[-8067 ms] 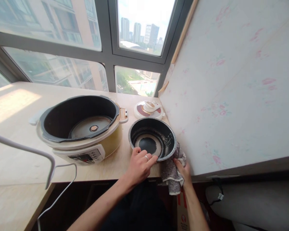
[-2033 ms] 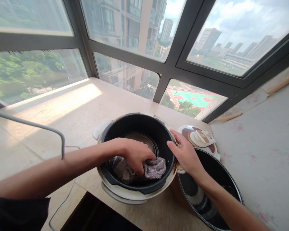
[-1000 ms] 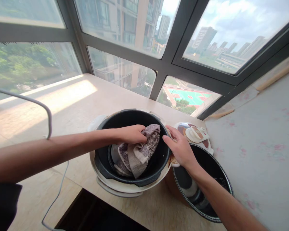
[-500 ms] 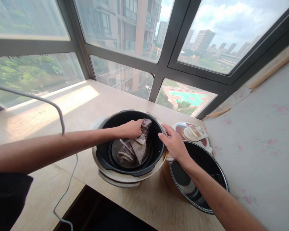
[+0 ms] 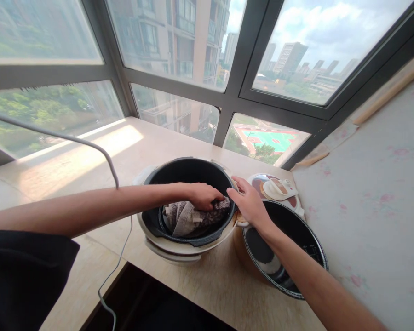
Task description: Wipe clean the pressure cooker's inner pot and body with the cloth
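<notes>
A white electric cooker (image 5: 175,247) with a black interior stands before me, uncovered. Inside it my left hand (image 5: 204,196) pinches a patterned grey-brown cloth (image 5: 189,219), its fingers closed on the cloth against the right inner wall. The rest of the cloth lies bunched over the cooker's bottom, which is mostly hidden. On the cooker's right edge rests my right hand (image 5: 250,202), thumb at the rim and fingers around the outside, gripping it. Just right of that hand is a dark inner pot (image 5: 286,257), partly covered by my right forearm.
A lid (image 5: 278,187) with a white handle lies behind the pot, near the papered wall (image 5: 372,220). A grey cord (image 5: 124,248) hangs at my left arm. The pale counter (image 5: 214,294) has a dark opening at its front. Windows rise behind.
My left hand has moved right and slightly down inside the cooker, dragging the cloth toward the right wall. The right hand keeps its place on the rim. The cord has swung right.
</notes>
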Action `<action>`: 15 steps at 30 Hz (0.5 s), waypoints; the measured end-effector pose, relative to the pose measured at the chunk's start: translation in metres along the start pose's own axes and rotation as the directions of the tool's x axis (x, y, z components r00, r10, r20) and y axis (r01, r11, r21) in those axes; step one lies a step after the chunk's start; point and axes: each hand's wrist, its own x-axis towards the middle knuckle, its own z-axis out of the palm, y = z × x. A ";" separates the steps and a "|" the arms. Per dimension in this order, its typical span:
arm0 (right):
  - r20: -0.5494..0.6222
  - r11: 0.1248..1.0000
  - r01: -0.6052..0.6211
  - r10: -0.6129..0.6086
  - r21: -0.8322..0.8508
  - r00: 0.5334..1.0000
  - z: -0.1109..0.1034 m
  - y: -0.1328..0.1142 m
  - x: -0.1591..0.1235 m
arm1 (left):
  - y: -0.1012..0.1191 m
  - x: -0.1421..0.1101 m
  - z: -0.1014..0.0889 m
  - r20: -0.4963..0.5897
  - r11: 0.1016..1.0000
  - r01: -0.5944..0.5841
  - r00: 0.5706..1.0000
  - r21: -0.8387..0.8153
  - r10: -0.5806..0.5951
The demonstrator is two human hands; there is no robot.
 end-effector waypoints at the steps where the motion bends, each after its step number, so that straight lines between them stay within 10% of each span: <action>1: -0.002 1.000 0.000 0.000 -0.005 1.000 0.000 -0.001 0.000 | 0.001 -0.002 0.000 0.023 0.999 -0.046 0.999 0.016 0.046; 15: 0.013 0.998 -0.022 0.023 -0.055 1.000 -0.004 -0.007 -0.001 | -0.013 -0.067 0.006 0.245 0.995 -0.088 0.965 -0.050 0.098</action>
